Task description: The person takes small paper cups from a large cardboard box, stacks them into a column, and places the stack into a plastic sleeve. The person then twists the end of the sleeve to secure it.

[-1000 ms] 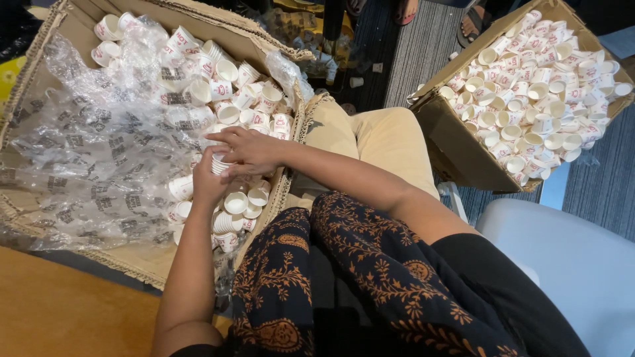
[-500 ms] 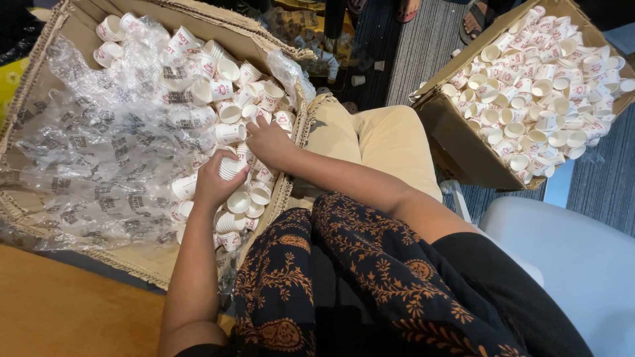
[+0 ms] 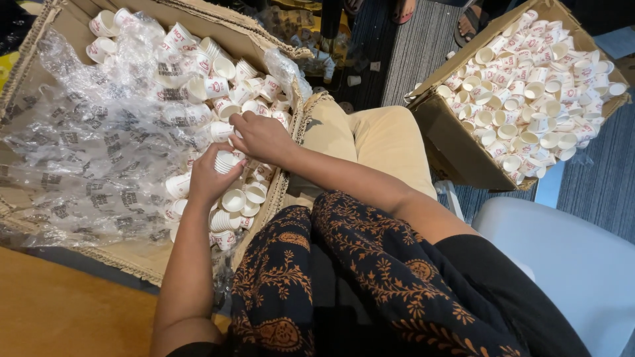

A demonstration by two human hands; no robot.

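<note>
Left hand [image 3: 206, 177] grips a stack of white paper cups [image 3: 227, 160], lying sideways, by the big cardboard box's [image 3: 261, 228] right edge; right hand [image 3: 263, 135] pinches its end.

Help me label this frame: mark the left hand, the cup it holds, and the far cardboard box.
left hand [image 3: 206, 177], head view, back of hand.
paper cup [image 3: 227, 160], head view, ribbed side.
far cardboard box [image 3: 453, 135], head view, outer wall.

My left hand [image 3: 210, 177] is curled, fingers wrapped closed, knuckles facing up toward me. My left forearm runs straight up from the bottom of the view. My right hand [image 3: 263, 137] sits just above and beside it, palm down, fingers bent and pinched together. My right forearm reaches in diagonally from the lower right.
</note>
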